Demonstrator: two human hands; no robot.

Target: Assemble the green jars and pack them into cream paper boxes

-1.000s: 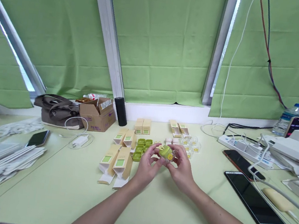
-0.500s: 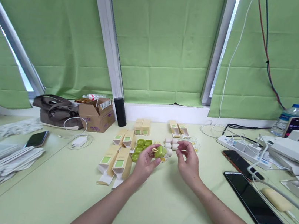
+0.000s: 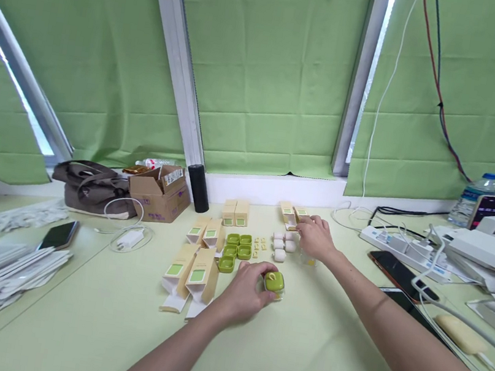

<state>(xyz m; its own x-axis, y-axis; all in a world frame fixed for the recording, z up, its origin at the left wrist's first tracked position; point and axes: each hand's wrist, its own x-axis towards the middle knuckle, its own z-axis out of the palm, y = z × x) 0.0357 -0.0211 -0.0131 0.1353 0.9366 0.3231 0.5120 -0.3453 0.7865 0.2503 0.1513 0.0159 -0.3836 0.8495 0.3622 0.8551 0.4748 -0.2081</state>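
Note:
On the table in front of me, my left hand [image 3: 246,292] grips a small jar [image 3: 274,282] with a green lid and a clear body. A thin yellowish loop lies on its lid. Farther back, my right hand [image 3: 316,237] has its fingers curled at the right one of two small tan boxes [image 3: 300,212], and it covers part of that box. Clear cups [image 3: 309,260] show partly beneath this hand. Between the hands sit several white cylinders [image 3: 280,255], several tiny yellow pieces [image 3: 256,247] and several green square caps [image 3: 227,263].
Several tan boxes [image 3: 202,275] with open flaps lie to the left, and two more boxes [image 3: 235,211] stand behind. A cardboard carton [image 3: 159,197], a black cylinder [image 3: 199,187] and a grey bag [image 3: 96,187] line the back. Phones [image 3: 401,275] and a power strip [image 3: 409,250] are at right.
My left hand has lowered the green-lidded jar to the table, toward me. My right hand has moved away from it, back to the small tan box.

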